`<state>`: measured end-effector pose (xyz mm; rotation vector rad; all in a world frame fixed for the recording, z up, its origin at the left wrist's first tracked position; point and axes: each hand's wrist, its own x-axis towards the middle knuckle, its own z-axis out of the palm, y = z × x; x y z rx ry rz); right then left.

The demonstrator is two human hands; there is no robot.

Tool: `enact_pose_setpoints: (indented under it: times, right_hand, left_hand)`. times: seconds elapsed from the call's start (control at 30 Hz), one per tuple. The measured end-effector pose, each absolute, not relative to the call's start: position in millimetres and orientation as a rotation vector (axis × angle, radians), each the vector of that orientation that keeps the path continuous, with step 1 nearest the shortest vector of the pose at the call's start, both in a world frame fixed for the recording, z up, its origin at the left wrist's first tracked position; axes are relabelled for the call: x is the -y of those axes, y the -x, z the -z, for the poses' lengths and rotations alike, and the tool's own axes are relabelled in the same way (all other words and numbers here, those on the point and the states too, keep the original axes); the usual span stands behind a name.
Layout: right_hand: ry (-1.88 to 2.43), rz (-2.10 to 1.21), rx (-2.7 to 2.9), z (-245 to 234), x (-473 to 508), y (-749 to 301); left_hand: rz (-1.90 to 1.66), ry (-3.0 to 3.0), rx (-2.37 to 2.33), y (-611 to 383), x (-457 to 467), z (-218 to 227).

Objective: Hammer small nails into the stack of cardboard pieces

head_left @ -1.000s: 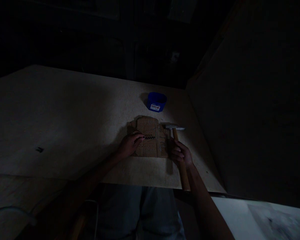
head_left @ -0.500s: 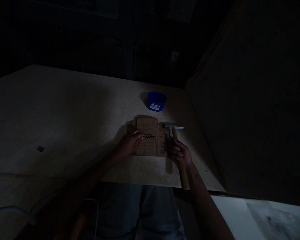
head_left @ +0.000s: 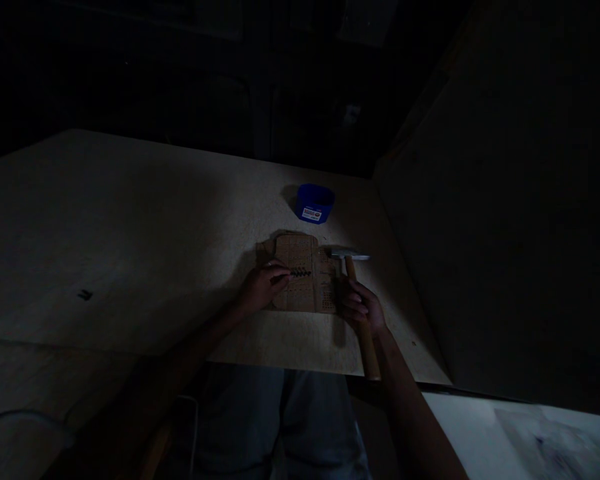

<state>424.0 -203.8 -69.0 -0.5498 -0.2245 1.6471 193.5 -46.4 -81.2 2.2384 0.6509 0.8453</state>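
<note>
A small wooden board dotted with rows of tiny holes lies on the pale worktop. A short row of dark nails stands in its middle. My left hand rests on the board's left edge, fingers pinched together at the left end of that nail row. My right hand is wrapped round the wooden handle of a hammer, whose steel head lies on the worktop just right of the board.
A blue plastic tub stands behind the board. A dark upright panel walls off the right side. The worktop's front edge runs just below my hands; a white sheet lies lower right. The room is very dim.
Almost nothing differs: both hands stay where they were, and the view has shifted very slightly.
</note>
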Motion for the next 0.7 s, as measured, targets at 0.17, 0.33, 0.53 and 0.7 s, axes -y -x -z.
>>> enact_pose_setpoints:
  times: [0.17,0.33,0.53,0.7]
  right_hand:
    - [0.582,-1.640,0.223,66,204,-422]
    - [0.587,-1.619,0.236,65,205,-421]
    - [0.574,-1.624,0.188,68,205,-422]
    - [0.635,-1.617,0.216,64,204,-421]
  left_hand:
    - [-0.924,-2.121,-0.691,-197,46,90]
    - [-0.970,-2.163,-0.693,-196,48,95]
    - [-1.004,-2.265,-0.685,-192,51,98]
    - [-1.029,-2.279,-0.652,-193,51,98]
